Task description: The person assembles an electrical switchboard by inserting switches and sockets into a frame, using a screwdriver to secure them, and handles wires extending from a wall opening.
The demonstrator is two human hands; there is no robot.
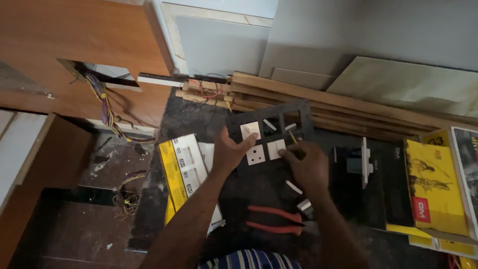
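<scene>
At the centre of the frame, my left hand (pixel 230 150) grips the left edge of a black switch plate frame (pixel 271 130), thumb pressed on a white switch module (pixel 250 130) seated in it. My right hand (pixel 309 167) is closed around a thin screwdriver (pixel 294 140), its tip at another white module (pixel 276 149) beside a white socket module (pixel 256 155). Red-handled pliers (pixel 275 220) lie just below, at lower centre. A yellow and white box (pixel 183 172) sits left of my forearm, another yellow box (pixel 433 192) at the right edge. Wooden strips (pixel 348 107) run behind; bundled wires (pixel 105 107) hang from a cut-out in the wooden panel (pixel 74 30), upper left.
</scene>
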